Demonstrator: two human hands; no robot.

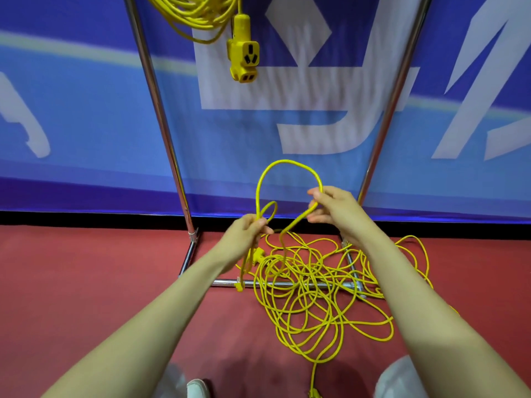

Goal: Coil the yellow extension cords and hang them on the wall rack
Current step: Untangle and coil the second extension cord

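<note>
Overhead, both the left hand (pixel 249 231) and right hand (pixel 330 208) pinch one yellow cord (pixel 287 163) in a raised loop.

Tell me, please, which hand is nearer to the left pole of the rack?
Left. The left hand grips the cord just right of the left pole, near its foot. The right hand pinches the cord farther right, beside the other pole.

Tangled yellow cord (pixel 298 271) lies on the red floor (pixel 86 268), over the rack's base bars (pixel 227 282).
</note>
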